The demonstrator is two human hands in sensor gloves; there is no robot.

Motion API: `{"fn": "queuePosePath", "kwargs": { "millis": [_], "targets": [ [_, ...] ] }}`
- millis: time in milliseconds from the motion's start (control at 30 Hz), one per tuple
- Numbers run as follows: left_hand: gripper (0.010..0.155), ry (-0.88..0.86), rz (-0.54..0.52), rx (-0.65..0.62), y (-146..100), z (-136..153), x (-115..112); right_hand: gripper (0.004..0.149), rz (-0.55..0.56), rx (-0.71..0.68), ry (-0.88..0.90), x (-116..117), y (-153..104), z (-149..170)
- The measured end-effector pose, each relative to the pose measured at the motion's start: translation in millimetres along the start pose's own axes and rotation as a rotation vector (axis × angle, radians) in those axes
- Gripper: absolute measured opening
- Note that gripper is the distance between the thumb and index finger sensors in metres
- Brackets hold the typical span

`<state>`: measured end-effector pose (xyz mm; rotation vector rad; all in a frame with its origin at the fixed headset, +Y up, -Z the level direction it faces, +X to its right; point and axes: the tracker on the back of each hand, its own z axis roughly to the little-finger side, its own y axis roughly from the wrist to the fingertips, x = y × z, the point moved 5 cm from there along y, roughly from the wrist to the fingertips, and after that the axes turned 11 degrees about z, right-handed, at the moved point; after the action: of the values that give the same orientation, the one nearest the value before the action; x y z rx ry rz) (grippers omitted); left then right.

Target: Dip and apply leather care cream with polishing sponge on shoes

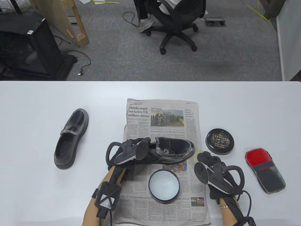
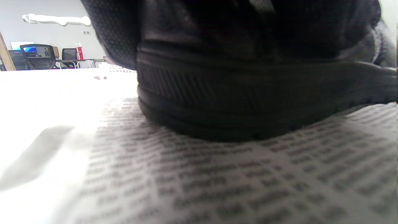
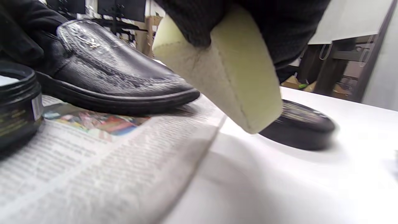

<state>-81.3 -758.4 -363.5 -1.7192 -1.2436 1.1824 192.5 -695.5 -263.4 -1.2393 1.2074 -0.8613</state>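
A black leather shoe (image 1: 172, 150) lies on its sole on the newspaper (image 1: 162, 122), toe to the right, with whitish cream smears on its top. My left hand (image 1: 135, 147) grips its heel end; the left wrist view shows the heel's sole (image 2: 236, 102) close up. My right hand (image 1: 208, 160) holds a pale yellow sponge (image 1: 197, 154) just right of the toe, off the shoe; the sponge also shows in the right wrist view (image 3: 224, 74). The open cream jar (image 1: 164, 186) stands on the paper in front of the shoe. Its black lid (image 1: 220, 141) lies to the right.
A second black shoe (image 1: 70, 139) lies on the bare table at the left. A red and black polishing mitt (image 1: 264, 169) lies at the far right. An office chair (image 1: 174, 21) stands on the floor beyond the table.
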Motion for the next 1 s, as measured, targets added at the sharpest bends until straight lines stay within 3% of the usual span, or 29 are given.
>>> {"fn": "queuePosePath", "kwargs": {
  "millis": [167, 300, 400, 533, 633, 700, 833, 1000],
  "targets": [
    [0.091, 0.018, -0.003, -0.015, -5.8, -2.6, 4.6, 0.043, -0.133, 0.121, -0.06, 12.8, -10.9, 31.0],
    [0.08, -0.033, -0.059, -0.057, -19.3, -0.5, 15.3, 0.046, -0.239, 0.182, -0.16, 38.9, -13.4, 43.9],
    [0.069, -0.113, -0.088, -0.078, -30.4, 7.6, 21.8, 0.055, -0.344, 0.137, 0.054, 59.3, -14.1, 38.8],
    [0.056, -0.085, -0.023, -0.027, -34.1, 20.0, 17.2, 0.061, -0.287, 0.146, 0.046, 52.0, -15.8, 39.2],
    [0.055, -0.005, 0.06, 0.02, -28.1, 21.3, 7.0, 0.064, -0.228, 0.112, 0.092, 44.8, -15.7, 32.8],
    [0.043, -0.059, -0.017, 0.03, -26.9, 20.9, 10.2, 0.065, -0.182, 0.076, 0.126, 38.8, -15.4, 26.1],
    [0.038, -0.134, -0.103, 0.021, -33.5, 23.3, 14.3, 0.068, -0.067, 0.005, 0.188, 23.8, -16.6, 11.7],
    [0.038, -0.154, -0.262, 0.146, -72.5, 45.3, 33.6, 0.072, -0.016, -0.072, 0.326, 16.4, -18.5, -2.6]
  ]
}}
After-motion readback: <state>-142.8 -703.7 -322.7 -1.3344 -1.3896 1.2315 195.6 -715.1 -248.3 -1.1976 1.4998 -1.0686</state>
